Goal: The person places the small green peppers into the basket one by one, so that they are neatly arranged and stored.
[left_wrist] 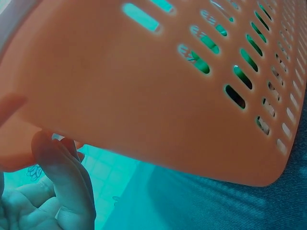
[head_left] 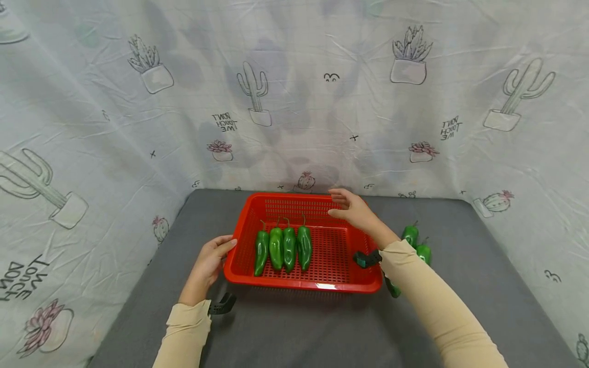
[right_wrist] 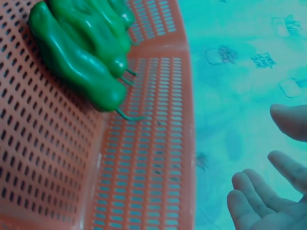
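Resting on a grey table (head_left: 294, 332): one red plastic basket (head_left: 329, 255), rectangular, with slotted walls and a perforated floor. Contents: four long green peppers (head_left: 289, 249), glossy, laid side by side in the left and middle part of the floor, stems toward the far wall, tips toward the near rim; the rightmost lies slightly apart from the other three, with bare floor to its right. Outside the basket, to its right: two further green peppers (head_left: 410, 234), set close together beside the right forearm and partly covered by it; also a dark green piece of similar look by the near right corner, mostly hidden under the arm, its full form not discernible. Left hand (head_left: 211, 259): gripping the basket at its left rim, thumb on top, fingers curled beneath, as the left wrist view shows. Right hand (head_left: 355, 210): grasping nothing, fingers loosely extended and parted, thumb well away from them; seen before the basket's far right part, apart from the peppers. Each wrist carries a black device (head_left: 223, 303) next to a cream sleeve (head_left: 187, 327). Backdrop: pale cloth (head_left: 294, 102) printed with potted cacti, succulents and mirrored lettering.
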The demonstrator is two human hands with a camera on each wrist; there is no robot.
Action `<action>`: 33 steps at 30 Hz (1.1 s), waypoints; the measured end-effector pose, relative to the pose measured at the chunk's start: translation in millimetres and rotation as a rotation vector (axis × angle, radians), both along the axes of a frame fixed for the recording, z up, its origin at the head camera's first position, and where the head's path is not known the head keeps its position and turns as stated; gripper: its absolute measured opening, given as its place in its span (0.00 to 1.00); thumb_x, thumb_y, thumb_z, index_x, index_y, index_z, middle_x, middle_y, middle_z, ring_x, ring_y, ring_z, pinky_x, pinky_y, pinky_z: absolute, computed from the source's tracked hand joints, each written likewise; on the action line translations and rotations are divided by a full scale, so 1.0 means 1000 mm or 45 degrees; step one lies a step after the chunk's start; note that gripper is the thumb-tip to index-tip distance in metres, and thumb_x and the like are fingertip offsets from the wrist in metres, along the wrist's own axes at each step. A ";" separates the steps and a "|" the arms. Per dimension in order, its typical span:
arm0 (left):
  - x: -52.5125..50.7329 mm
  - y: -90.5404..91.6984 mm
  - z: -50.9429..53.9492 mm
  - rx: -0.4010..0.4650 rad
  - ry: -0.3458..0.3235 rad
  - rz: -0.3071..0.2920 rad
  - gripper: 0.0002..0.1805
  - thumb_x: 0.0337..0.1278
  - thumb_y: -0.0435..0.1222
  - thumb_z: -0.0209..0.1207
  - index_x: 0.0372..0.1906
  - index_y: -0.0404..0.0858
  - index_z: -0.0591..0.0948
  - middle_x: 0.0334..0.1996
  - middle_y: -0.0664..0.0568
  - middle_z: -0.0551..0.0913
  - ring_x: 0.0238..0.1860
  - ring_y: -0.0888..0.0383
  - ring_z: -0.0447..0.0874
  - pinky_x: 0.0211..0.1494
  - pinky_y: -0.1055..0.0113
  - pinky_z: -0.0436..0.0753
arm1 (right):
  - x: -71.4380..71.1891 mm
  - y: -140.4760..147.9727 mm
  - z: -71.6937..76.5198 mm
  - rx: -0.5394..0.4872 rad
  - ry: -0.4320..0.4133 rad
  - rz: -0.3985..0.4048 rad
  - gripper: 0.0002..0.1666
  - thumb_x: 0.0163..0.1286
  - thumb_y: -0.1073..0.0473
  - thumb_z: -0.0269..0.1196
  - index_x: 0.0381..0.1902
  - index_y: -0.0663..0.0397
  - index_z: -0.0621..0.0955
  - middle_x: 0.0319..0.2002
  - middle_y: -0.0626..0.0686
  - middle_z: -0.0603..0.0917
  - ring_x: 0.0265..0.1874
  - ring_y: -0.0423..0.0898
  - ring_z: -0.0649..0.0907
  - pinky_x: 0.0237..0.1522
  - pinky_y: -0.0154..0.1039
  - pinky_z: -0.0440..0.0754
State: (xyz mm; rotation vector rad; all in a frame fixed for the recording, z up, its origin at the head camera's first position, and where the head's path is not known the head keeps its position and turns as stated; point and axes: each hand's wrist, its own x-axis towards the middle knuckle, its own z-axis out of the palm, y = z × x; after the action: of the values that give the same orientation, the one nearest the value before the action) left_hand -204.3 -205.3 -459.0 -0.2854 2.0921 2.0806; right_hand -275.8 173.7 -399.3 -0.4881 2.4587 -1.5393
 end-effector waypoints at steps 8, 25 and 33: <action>0.000 0.000 0.000 -0.006 -0.011 -0.002 0.24 0.65 0.36 0.55 0.61 0.26 0.67 0.35 0.57 0.81 0.33 0.63 0.83 0.37 0.68 0.84 | 0.008 0.034 0.010 -0.105 0.065 -0.039 0.38 0.68 0.58 0.61 0.71 0.58 0.59 0.69 0.64 0.61 0.69 0.61 0.61 0.70 0.53 0.57; 0.000 0.001 0.004 0.028 -0.019 0.005 0.25 0.65 0.35 0.55 0.61 0.26 0.66 0.34 0.58 0.81 0.33 0.63 0.82 0.38 0.69 0.83 | 0.048 0.140 -0.004 0.092 0.145 -0.404 0.40 0.71 0.51 0.57 0.72 0.61 0.55 0.69 0.68 0.59 0.67 0.64 0.61 0.66 0.47 0.64; 0.000 0.001 0.003 0.029 -0.014 0.009 0.24 0.64 0.35 0.56 0.60 0.25 0.66 0.33 0.58 0.81 0.32 0.63 0.82 0.37 0.69 0.83 | 0.079 0.160 -0.038 0.075 -0.058 -0.526 0.43 0.71 0.48 0.56 0.73 0.61 0.52 0.72 0.71 0.47 0.68 0.71 0.52 0.61 0.69 0.59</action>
State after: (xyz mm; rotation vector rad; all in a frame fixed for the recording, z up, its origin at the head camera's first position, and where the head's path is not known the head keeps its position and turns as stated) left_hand -204.1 -203.8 -456.1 -0.3008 2.0633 2.1005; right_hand -196.5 333.3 -436.9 0.0741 2.6780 -1.5855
